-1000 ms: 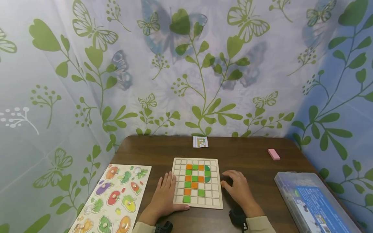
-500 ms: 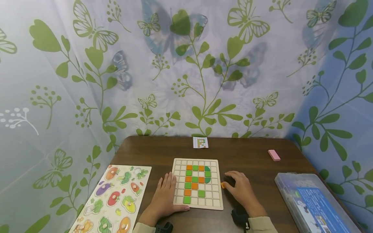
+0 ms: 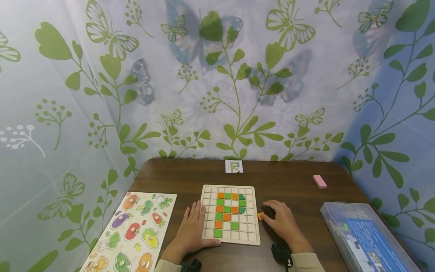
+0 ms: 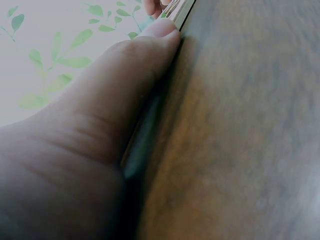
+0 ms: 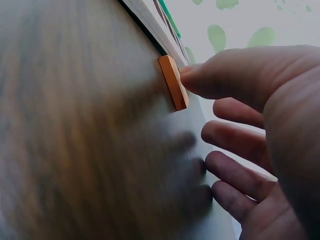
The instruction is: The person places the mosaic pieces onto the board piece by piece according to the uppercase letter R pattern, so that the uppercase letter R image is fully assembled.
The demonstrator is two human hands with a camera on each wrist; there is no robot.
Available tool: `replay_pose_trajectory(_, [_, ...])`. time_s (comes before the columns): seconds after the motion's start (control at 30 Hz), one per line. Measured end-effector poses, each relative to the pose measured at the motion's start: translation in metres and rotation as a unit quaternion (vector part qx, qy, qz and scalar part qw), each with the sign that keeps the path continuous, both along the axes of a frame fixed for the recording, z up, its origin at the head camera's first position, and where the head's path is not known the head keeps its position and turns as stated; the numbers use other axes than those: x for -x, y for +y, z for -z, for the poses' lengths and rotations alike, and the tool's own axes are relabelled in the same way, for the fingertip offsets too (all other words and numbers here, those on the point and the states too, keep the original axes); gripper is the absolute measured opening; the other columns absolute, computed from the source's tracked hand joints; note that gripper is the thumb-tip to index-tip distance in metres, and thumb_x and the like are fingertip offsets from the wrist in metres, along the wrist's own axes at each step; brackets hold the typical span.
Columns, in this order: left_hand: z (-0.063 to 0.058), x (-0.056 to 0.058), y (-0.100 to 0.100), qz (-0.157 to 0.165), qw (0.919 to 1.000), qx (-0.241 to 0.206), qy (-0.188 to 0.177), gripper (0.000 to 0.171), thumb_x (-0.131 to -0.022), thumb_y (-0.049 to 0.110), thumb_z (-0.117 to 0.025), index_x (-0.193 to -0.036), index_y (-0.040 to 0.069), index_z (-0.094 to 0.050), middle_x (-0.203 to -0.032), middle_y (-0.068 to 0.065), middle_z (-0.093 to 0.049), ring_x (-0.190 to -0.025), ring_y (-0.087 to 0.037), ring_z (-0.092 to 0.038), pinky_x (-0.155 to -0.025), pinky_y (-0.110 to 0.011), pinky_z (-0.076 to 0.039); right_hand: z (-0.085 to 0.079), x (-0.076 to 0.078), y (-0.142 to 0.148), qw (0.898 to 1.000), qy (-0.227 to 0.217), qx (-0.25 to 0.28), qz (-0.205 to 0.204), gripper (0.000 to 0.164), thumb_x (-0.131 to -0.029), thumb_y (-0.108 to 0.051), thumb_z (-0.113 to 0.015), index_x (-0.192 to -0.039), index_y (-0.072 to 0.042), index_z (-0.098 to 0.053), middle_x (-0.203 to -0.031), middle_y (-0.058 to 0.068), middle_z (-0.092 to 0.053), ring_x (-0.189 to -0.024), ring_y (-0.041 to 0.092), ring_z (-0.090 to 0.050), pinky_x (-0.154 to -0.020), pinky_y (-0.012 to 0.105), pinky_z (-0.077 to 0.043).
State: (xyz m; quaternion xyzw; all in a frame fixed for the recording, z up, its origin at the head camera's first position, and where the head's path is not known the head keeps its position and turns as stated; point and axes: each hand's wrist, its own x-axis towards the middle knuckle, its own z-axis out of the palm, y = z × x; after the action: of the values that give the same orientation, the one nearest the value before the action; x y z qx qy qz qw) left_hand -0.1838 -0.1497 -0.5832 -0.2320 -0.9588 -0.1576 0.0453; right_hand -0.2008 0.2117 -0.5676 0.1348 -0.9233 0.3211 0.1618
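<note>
A wooden grid board [image 3: 249, 226] lies on the table in the head view, with orange, green and dark green tiles [image 3: 227, 217] forming a P-like shape. My left hand [image 3: 191, 229] rests with straight fingers along the board's left edge, its thumb [image 4: 120, 75] at the front edge. Just off the board's right side, an orange square tile [image 3: 260, 216] lies on the table. The thumb of my right hand [image 3: 281, 222] touches that tile; in the right wrist view the tile [image 5: 172, 82] sits by the thumb tip, with the other loosely bent fingers [image 5: 235, 137] apart from it.
A pattern card [image 3: 234, 166] lies at the table's back edge. A vegetable puzzle board [image 3: 139, 223] is on the left. To the right are a pink block [image 3: 319, 181] and a clear plastic case [image 3: 367, 230] with a blue label. A printed curtain [image 3: 217, 94] hangs behind.
My right hand has shifted slightly right, away from the board. More of the orange tile shows beside its thumb. The left hand and the board have stayed put.
</note>
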Motion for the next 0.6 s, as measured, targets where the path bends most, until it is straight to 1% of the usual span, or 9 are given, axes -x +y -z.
replay_pose_trajectory(0.13, [-0.0012,0.0003,0.0001,0.001,1.0000,0.000,-0.004,0.137,-0.075,0.094,-0.059,-0.162,-0.008,-0.029,-0.169,-0.029,-0.019,-0.155,-0.044,-0.018,-0.121,-0.063,-0.016,-0.0007,-0.0003,0.0049,1.000,-0.021,-0.003,-0.007,0.040,-0.085,-0.011,-0.090,-0.121,-0.001,-0.076,-0.125,0.016,-0.071,-0.118,0.043,-0.062,-0.102,0.065,-0.045])
replay_pose_trajectory(0.27, [0.0001,0.0002,0.0002,0.000,1.0000,0.006,-0.007,0.137,-0.075,0.095,-0.057,-0.163,-0.007,-0.029,-0.169,-0.028,-0.018,-0.156,-0.044,-0.017,-0.122,-0.062,-0.016,-0.0019,-0.0008,0.0101,1.000,-0.029,-0.007,-0.010,0.042,-0.084,-0.015,-0.092,-0.122,-0.003,-0.077,-0.126,0.014,-0.071,-0.119,0.041,-0.062,-0.102,0.064,-0.045])
replay_pose_trajectory(0.43, [-0.0003,0.0012,0.0002,-0.001,0.9999,0.010,-0.008,0.138,-0.075,0.096,-0.056,-0.163,-0.006,-0.028,-0.169,-0.028,-0.018,-0.156,-0.044,-0.017,-0.122,-0.062,-0.015,-0.0041,-0.0008,0.0095,0.998,-0.046,-0.010,-0.043,0.042,-0.085,-0.018,-0.091,-0.122,-0.005,-0.077,-0.126,0.010,-0.071,-0.119,0.038,-0.062,-0.102,0.063,-0.047])
replay_pose_trajectory(0.6, [0.0005,0.0015,0.0001,0.001,0.9999,0.011,-0.005,0.138,-0.075,0.095,-0.057,-0.163,-0.007,-0.028,-0.169,-0.029,-0.019,-0.156,-0.044,-0.018,-0.122,-0.062,-0.016,-0.0017,-0.0010,0.0067,0.996,-0.056,-0.004,-0.069,0.038,-0.084,-0.011,-0.091,-0.120,-0.009,-0.078,-0.124,0.002,-0.072,-0.118,0.029,-0.063,-0.102,0.057,-0.050])
